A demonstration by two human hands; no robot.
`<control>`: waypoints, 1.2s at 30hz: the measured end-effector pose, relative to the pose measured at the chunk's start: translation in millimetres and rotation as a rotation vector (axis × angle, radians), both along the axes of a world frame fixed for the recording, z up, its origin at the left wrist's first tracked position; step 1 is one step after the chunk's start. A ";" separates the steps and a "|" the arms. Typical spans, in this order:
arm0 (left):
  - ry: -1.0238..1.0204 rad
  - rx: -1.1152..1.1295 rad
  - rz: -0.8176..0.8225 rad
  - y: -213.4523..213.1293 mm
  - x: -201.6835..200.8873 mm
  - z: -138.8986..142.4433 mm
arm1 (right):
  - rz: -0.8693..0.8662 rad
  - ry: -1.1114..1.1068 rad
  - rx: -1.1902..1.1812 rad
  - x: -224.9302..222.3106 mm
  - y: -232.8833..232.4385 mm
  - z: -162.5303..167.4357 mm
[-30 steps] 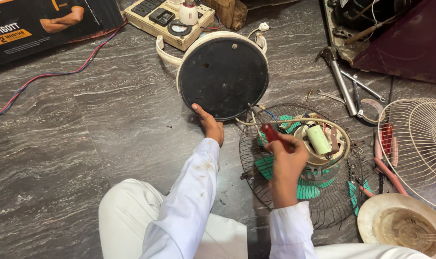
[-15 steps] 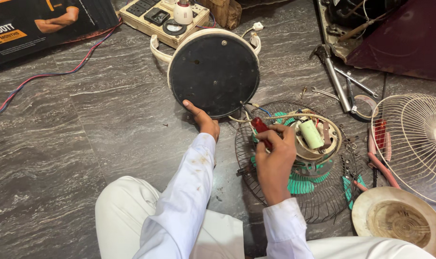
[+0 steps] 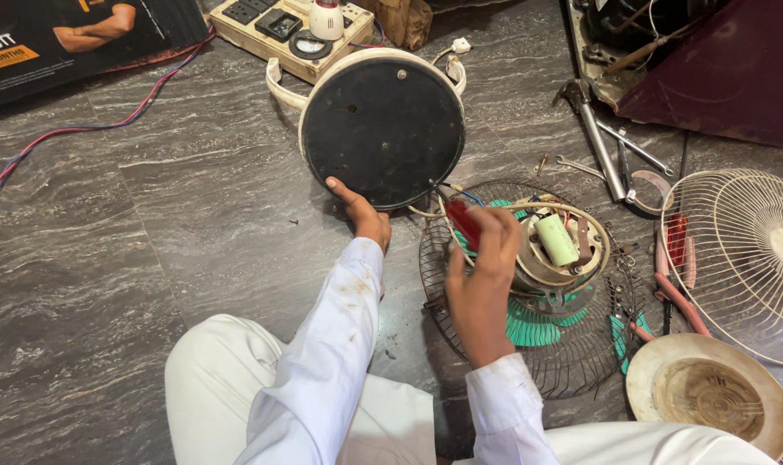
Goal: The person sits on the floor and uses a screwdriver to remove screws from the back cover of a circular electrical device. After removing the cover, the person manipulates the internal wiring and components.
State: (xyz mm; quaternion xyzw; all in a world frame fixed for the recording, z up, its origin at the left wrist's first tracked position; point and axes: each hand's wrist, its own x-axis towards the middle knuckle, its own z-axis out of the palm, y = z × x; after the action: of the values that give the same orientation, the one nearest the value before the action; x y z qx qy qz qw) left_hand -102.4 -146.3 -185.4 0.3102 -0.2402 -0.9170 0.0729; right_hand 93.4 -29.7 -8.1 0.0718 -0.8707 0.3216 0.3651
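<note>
Your left hand [image 3: 363,216] rests with its fingers spread flat against the lower rim of the round fan base [image 3: 383,127], a cream plastic disc with a matt black underside, tipped up on its edge on the grey veined stone floor [image 3: 150,258]. That hand grips nothing; it only presses on the rim. Your right hand [image 3: 482,275] is closed around one red-handled screwdriver [image 3: 464,222], whose smooth plastic handle shows above your fingers just right of the fan base; the tip is hidden, so you may be touching the wiring there, but the view does not settle it.

Directly right of the fan base lies one dark wire fan guard [image 3: 529,293], round and domed, with the fan motor [image 3: 559,250] sitting in it: a cream metal ring around a pale cylindrical capacitor. Green plastic fan blades [image 3: 529,325] show beneath the motor through the mesh. Thin coloured wires [image 3: 447,200] run between the fan base and the motor.

Farther right of the fan base lies a second guard, a cream wire grille [image 3: 744,258], and below it one shallow round cap [image 3: 708,396], dusty brown inside. Pliers [image 3: 671,280] with red grips lie between the two guards. Above the fan base sits one cream extension board [image 3: 279,26], rectangular, with sockets and a dial.
</note>
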 end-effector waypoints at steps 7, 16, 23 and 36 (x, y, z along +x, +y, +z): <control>0.035 -0.019 -0.019 0.1 0.9 2.4 | -0.122 -0.418 -0.184 -2.0 2.5 13.8; 0.097 -0.001 -0.019 -0.3 0.5 1.5 | -0.269 -0.517 -0.073 -5.4 9.1 -1.2; 0.094 -0.030 -0.025 -0.4 3.0 2.3 | -0.112 0.043 0.035 -2.2 21.7 1.5; 0.102 -0.006 -0.046 -1.0 4.3 1.5 | -0.179 0.030 0.079 -3.8 19.7 4.2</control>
State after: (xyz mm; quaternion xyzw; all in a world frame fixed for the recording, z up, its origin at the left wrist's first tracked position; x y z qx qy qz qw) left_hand -98.1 -147.3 -183.9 0.2572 -0.2460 -0.9323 0.0648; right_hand 89.6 -10.1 -3.9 0.0130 -0.8800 0.2519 0.4025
